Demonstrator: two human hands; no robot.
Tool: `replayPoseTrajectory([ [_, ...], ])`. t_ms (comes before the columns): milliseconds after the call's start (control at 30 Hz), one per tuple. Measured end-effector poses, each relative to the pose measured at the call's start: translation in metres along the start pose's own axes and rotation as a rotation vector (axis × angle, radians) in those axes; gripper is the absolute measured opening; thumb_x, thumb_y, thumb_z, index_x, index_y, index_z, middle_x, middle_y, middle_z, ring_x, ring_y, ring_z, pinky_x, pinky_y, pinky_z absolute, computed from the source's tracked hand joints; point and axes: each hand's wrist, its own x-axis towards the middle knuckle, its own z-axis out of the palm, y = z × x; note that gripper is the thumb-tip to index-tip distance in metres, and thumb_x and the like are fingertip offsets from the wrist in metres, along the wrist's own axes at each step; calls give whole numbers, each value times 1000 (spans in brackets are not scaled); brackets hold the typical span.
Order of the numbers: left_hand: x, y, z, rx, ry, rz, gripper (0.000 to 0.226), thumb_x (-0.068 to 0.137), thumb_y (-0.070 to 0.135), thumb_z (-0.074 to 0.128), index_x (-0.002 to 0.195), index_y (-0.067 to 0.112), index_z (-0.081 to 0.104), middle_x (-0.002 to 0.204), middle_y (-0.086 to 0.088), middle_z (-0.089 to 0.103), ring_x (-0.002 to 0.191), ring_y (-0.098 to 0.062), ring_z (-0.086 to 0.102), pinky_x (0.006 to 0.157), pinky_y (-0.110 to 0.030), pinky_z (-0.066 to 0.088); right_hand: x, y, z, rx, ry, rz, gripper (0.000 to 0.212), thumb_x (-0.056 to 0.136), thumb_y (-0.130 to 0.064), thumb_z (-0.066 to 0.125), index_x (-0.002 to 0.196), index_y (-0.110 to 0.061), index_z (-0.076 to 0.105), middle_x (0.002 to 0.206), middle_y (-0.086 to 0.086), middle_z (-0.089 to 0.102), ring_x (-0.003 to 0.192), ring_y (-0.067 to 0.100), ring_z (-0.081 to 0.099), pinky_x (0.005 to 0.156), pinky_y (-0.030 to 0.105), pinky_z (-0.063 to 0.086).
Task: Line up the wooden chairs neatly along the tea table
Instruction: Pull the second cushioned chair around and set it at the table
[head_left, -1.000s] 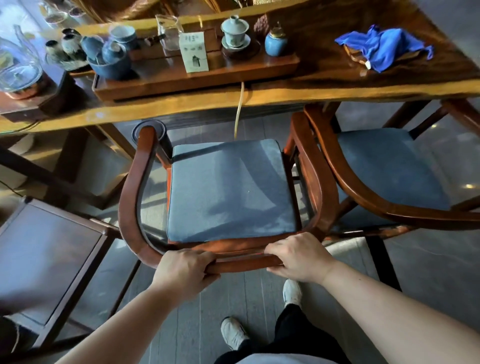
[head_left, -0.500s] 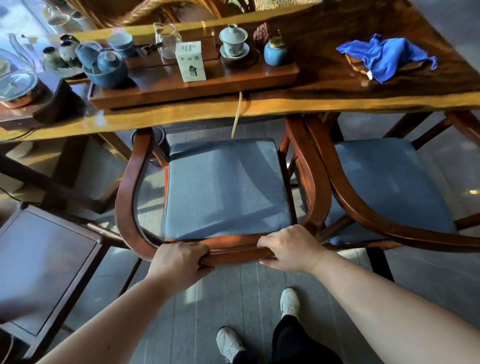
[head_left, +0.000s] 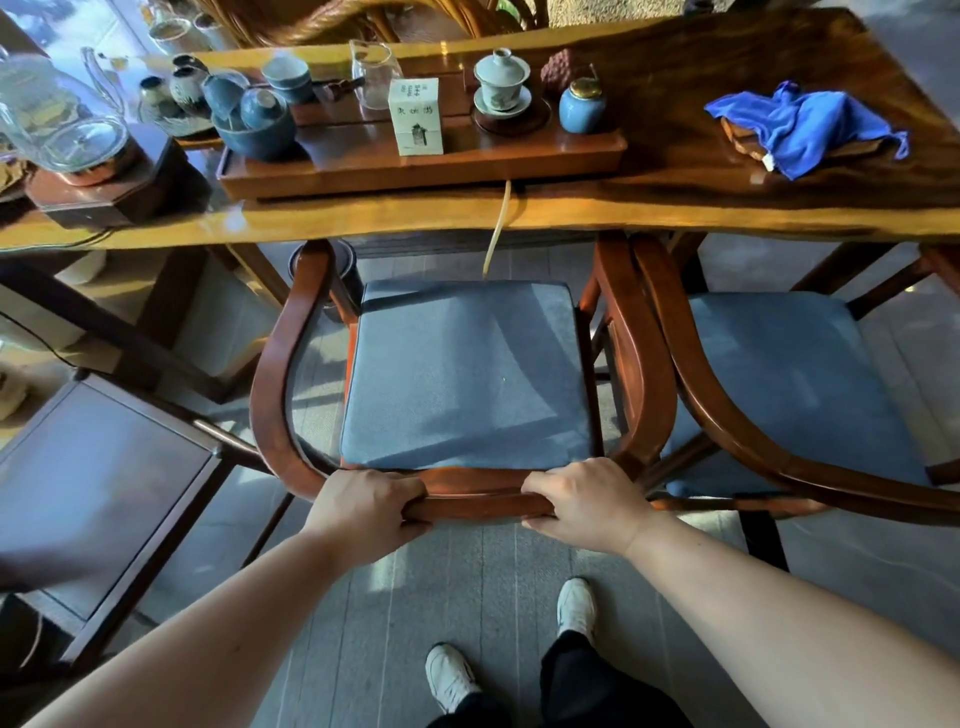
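Note:
A wooden armchair (head_left: 275, 374) with a blue-grey seat cushion stands in front of me, its front tucked under the edge of the long wooden tea table (head_left: 571, 208). My left hand (head_left: 366, 512) and my right hand (head_left: 584, 506) both grip the curved back rail of this chair. A second matching wooden chair (head_left: 727, 415) with a blue cushion stands right beside it on the right, armrests touching or almost touching. Its front also reaches under the table.
A dark wooden stool (head_left: 98, 483) stands at the left, apart from the chairs. On the table are a wooden tea tray (head_left: 415, 166) with cups and pots, a glass kettle (head_left: 57, 124) and a blue cloth (head_left: 800, 124). A pale hose (head_left: 496, 228) hangs off the table's edge. My feet stand on grey floorboards.
The chair in my hands has slid forward toward the table, its armrest tips now under the table's edge. Both hands keep the same grip on the back rail.

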Motion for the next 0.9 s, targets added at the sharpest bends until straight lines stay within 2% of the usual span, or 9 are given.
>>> replayPoseTrajectory([
  [200,-1,5,-1,-9,-10,0,34,55,54,78,71,29,62,59,12,63,53,-18,61,43,-23,35,-2,4,-2,-24,-15,-14,34,67,-51,65,88,-25,67,69,-3,72,62,26,68,51,33,50],
  [300,-2,6,-3,-24,-22,-1,34,57,52,80,73,28,62,60,10,63,53,-21,61,42,-25,35,-2,4,-3,-3,-56,6,36,70,-52,66,94,-25,67,74,-2,73,67,27,68,54,34,51],
  [467,-2,10,-8,-72,-104,-37,33,78,53,60,97,27,60,92,5,66,84,-24,63,59,-30,39,-3,-7,-12,43,-160,95,41,81,-51,67,112,-25,62,102,-3,72,94,22,65,74,36,51],
  [600,-13,6,-9,-125,-69,-31,59,72,58,58,120,25,50,107,3,65,98,-25,60,77,-37,47,-1,-21,-25,32,-248,142,62,78,-60,64,128,-25,52,125,-5,62,114,17,56,91,35,45],
  [667,-24,4,-12,-140,4,-4,65,71,59,55,123,21,49,108,-1,65,98,-27,59,84,-38,47,2,-35,-32,17,-249,136,72,78,-61,63,136,-24,44,136,-5,54,123,17,49,100,34,39],
  [767,-48,-11,-22,-127,106,-5,62,71,55,59,119,16,51,110,-4,64,99,-27,58,86,-41,48,21,-66,-40,-4,-230,70,76,79,-62,62,140,-23,40,144,-3,46,130,18,42,107,35,31],
  [900,-88,-49,-34,-101,132,-123,62,75,57,56,121,16,52,114,-4,63,104,-27,55,91,-42,45,61,-107,-36,-44,-192,-63,78,80,-62,61,141,-20,39,147,2,43,132,20,40,108,34,27],
])
